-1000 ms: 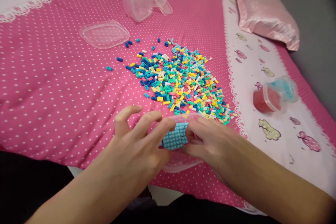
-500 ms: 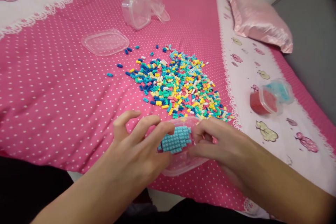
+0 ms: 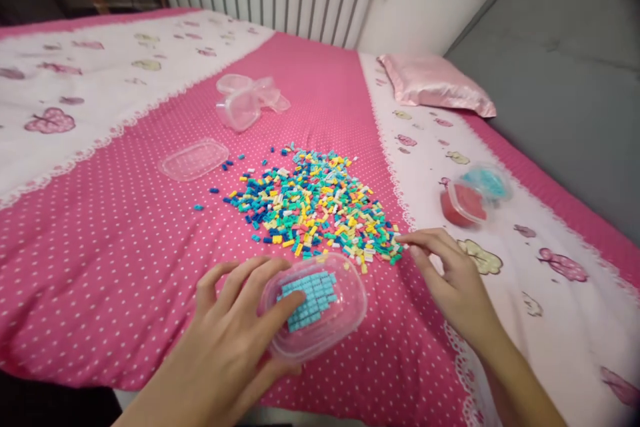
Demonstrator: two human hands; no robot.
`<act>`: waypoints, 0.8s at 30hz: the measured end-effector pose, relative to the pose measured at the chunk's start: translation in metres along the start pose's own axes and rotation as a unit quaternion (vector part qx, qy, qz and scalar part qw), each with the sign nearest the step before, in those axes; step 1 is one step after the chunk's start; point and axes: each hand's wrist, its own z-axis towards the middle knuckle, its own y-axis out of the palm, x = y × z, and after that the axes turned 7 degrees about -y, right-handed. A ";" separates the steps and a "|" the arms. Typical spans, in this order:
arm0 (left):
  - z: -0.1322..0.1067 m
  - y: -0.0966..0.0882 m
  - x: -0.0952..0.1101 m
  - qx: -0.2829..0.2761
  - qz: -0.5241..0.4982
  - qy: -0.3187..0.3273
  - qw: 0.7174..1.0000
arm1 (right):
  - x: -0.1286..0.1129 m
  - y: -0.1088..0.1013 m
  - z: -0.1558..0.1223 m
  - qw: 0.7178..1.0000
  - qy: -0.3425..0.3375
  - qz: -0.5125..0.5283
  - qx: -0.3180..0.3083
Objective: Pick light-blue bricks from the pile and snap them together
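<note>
A panel of light blue building bricks (image 3: 311, 300) joined together lies inside a clear plastic container (image 3: 345, 320). My left hand (image 3: 245, 320) is closed on the container's left side, with one fingertip pressing on the panel and the thumb at the near rim. Just beyond it spreads a heap of small loose building bricks (image 3: 320, 207) in blue, green, yellow, white and red. At the heap's right edge, my right hand (image 3: 450, 273) reaches with index finger stretched out and thumb a little apart. The index fingertip is close to the outermost bricks; no brick shows clearly held.
A clear lid (image 3: 195, 160) lies left of the heap, with clear plastic boxes (image 3: 245, 103) behind it. To the right stand a tub with red contents (image 3: 463, 205) and one with blue contents (image 3: 487, 181). A pink pillow (image 3: 435, 85) rests near the grey headboard (image 3: 560, 47).
My right hand has left the container and moved right to the heap's edge. My left hand stays at the container. The view has tilted up, showing the radiator.
</note>
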 end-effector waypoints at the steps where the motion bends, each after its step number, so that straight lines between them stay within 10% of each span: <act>1: -0.001 0.001 -0.001 -0.010 0.013 0.010 1.000 | 0.007 0.001 0.000 1.000 0.006 -0.007 -0.004; 11: -0.007 0.032 0.004 -0.014 -0.178 -0.129 0.975 | 0.043 0.014 -0.001 0.998 0.040 -0.039 -0.003; 24: -0.026 0.066 -0.014 0.024 -0.278 -0.137 0.950 | 0.069 0.037 0.017 0.999 0.035 -0.034 -0.007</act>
